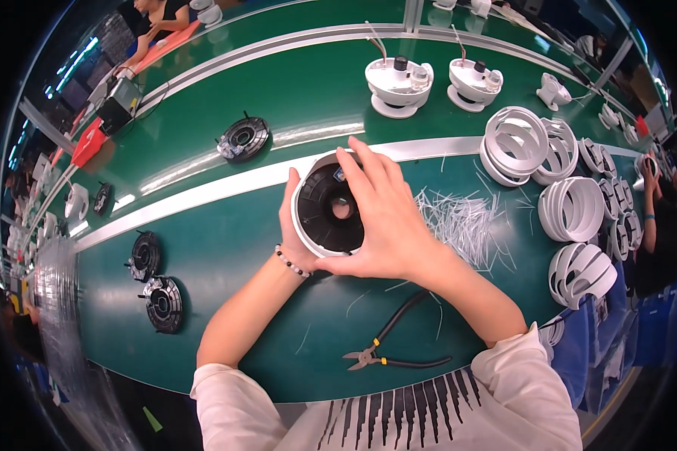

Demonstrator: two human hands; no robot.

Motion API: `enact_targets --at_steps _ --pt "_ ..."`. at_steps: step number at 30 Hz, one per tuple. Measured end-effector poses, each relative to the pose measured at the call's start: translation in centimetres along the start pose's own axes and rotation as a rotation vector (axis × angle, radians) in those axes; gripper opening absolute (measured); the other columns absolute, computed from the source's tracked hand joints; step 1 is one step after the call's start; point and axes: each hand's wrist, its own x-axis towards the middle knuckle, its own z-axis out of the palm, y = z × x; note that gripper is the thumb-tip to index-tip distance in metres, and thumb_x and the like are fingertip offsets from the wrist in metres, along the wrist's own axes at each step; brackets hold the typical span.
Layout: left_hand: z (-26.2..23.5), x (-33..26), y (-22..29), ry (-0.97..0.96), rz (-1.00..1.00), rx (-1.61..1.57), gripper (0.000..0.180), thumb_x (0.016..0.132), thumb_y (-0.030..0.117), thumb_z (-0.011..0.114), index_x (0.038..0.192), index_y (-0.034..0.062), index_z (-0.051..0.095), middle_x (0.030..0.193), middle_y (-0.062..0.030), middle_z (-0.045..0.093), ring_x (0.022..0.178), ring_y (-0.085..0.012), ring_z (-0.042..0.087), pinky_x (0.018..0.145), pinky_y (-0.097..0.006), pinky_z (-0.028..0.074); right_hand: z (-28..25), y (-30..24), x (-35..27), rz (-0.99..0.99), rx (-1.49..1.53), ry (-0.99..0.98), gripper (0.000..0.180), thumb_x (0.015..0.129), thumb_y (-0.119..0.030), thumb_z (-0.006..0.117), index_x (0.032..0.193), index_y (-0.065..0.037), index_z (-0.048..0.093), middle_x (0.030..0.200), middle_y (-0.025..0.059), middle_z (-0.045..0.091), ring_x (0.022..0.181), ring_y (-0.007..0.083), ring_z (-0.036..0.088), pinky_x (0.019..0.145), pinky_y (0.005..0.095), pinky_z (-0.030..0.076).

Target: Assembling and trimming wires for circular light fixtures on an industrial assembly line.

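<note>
Between both hands sits a round white-rimmed housing point(317, 197) with a black ribbed inside and a hole at its centre. My left hand point(296, 246) is closed round its left side, a beaded bracelet on the wrist. From the right, my right hand point(393, 225) spans the housing, fingers over the upper rim and thumb at the lower rim. Part of the housing's right side is hidden behind that hand. Diagonal cutters point(365, 356) with black handles lie spread on the green table, nearer than my hands.
A heap of thin white plastic strips point(462, 225) lies right of my hands. Stacked white rings point(570, 209) line the right edge. Black round parts point(164, 304) rest at left, another point(244, 138) farther back. White domed units point(399, 89) stand on the green surface beyond a pale rail.
</note>
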Motion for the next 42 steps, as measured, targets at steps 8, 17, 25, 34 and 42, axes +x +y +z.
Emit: enact_targets --at_steps 8,17,25,34,42 --pt "-1.1 -0.1 -0.5 0.226 -0.095 0.007 0.051 0.083 0.051 0.03 0.114 0.0152 0.049 0.104 -0.0069 0.056 0.096 -0.023 0.053 0.085 -0.039 0.041 1.1 0.7 -0.7 -0.063 -0.072 -0.115 0.107 0.047 -0.043 0.076 0.128 0.003 0.022 0.132 0.0227 0.02 0.119 0.0448 0.021 0.092 0.0511 0.027" --pt "-3.0 -0.4 -0.8 0.004 -0.125 -0.098 0.074 0.075 0.071 0.027 0.119 0.0146 0.044 0.099 -0.0064 0.055 0.097 -0.0226 0.05 0.085 -0.04 0.04 2.5 1.3 -0.9 -0.088 -0.029 -0.002 0.103 0.045 -0.046 0.074 0.124 0.002 0.029 0.125 0.0177 0.03 0.111 0.0389 0.031 0.087 0.0474 0.03" --pt "-2.0 -0.7 -0.4 0.038 0.016 0.079 0.067 0.076 0.062 0.041 0.117 0.0088 0.043 0.095 -0.0051 0.054 0.094 -0.0191 0.051 0.082 -0.035 0.043 3.0 1.1 -0.5 -0.066 -0.033 0.123 0.104 0.046 -0.048 0.073 0.125 0.001 0.027 0.124 0.0195 0.029 0.109 0.0383 0.032 0.085 0.0471 0.031" --pt "1.8 -1.9 -0.6 -0.003 0.134 0.261 0.046 0.073 0.044 0.055 0.097 0.0048 0.047 0.098 -0.0057 0.052 0.095 -0.0192 0.05 0.082 -0.033 0.043 2.8 0.6 -1.2 -0.093 -0.02 0.249 0.11 0.053 -0.061 0.063 0.131 0.002 0.017 0.132 0.0242 0.021 0.117 0.0425 0.025 0.088 0.049 0.027" --pt "4.8 -1.0 0.9 0.281 0.054 0.068 0.058 0.079 0.05 0.039 0.113 0.0044 0.047 0.102 -0.015 0.056 0.093 -0.0273 0.055 0.085 -0.044 0.044 -0.3 1.5 0.1 -0.237 0.219 0.13 0.098 0.052 -0.048 0.072 0.127 -0.003 0.029 0.131 0.0191 0.027 0.12 0.0408 0.024 0.096 0.0486 0.023"
